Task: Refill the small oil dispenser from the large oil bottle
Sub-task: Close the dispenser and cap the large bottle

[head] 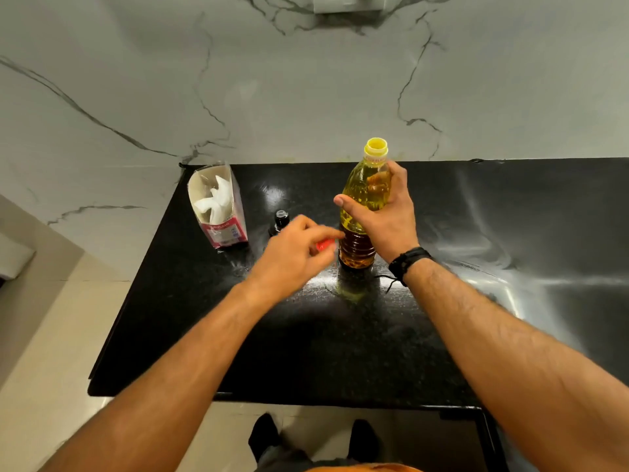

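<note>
While nearly full, heavy and slick: oil bottle [366, 199] gripped mid-body by right hand [384, 212]; left hand [296, 253] beside it pinching something red [323, 245].

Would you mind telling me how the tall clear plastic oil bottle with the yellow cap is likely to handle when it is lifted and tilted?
The tall clear plastic oil bottle with the yellow cap looks nearly full, so probably heavy for one hand. Tall on a narrow base, it may tip if nudged. The right hand grips its middle, and the ribbed lower body might aid the grip; thin plastic could flex.
</note>
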